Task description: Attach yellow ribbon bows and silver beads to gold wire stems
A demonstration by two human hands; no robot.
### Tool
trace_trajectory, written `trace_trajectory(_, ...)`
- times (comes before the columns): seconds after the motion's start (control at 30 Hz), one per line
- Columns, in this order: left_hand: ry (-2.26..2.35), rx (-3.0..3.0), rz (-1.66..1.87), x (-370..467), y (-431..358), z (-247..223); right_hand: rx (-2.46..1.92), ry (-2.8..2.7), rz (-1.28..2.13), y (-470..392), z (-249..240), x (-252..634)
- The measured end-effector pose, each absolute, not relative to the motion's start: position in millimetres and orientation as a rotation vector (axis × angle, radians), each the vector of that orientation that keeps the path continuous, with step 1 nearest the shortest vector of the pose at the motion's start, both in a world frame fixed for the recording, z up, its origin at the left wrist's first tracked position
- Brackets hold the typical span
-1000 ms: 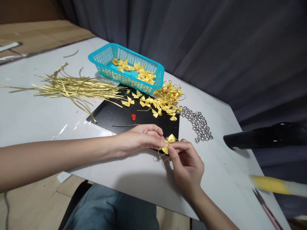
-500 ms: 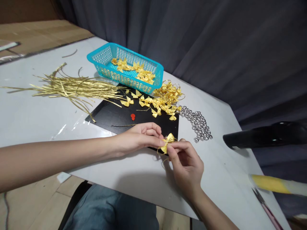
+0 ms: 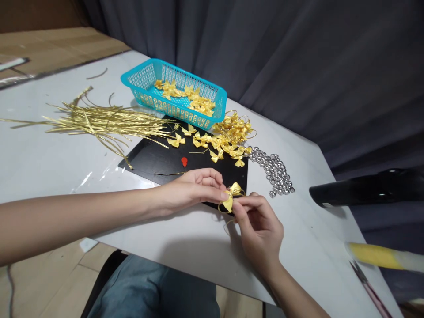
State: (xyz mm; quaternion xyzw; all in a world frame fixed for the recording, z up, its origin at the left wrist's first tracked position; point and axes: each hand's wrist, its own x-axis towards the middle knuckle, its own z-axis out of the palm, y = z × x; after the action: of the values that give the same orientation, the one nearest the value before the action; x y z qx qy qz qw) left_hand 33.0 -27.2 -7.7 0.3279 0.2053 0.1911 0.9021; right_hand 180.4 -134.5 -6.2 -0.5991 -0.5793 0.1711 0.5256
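Note:
Between my hands, over the near right corner of the black mat (image 3: 145, 157), is a yellow satin bow (image 3: 228, 203) with thin gold cord looping around it. My left hand (image 3: 198, 190) pinches the bow's middle from the left, thumb on top. From the right, my right hand (image 3: 260, 221) grips its lower edge or the cord between thumb and forefinger; exactly which I cannot tell. A loose cord end curls below the bow. Several finished-looking bows (image 3: 217, 154) lie on the mat beyond my hands, along with a small red piece (image 3: 184, 161).
A blue basket (image 3: 172, 110) holding more bows stands at the back. Left lies a bundle of gold cords (image 3: 106, 119); right of the basket is a heap of corded bows (image 3: 235, 126). Silver beads (image 3: 274, 172) are scattered nearby. A black cylinder (image 3: 361, 187) and scissors (image 3: 369, 287) sit at right.
The bow has turned very slightly in my fingers, and my right hand has shifted a touch to the right. Both hands keep their pinch.

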Motion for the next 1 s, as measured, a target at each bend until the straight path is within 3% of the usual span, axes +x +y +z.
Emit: trace_trajectory(1.0,0.402,0.728,0.399,33.3,-27.3,-9.6,-1.408,-1.413,0.432,-135.8,-9.6,182.5)
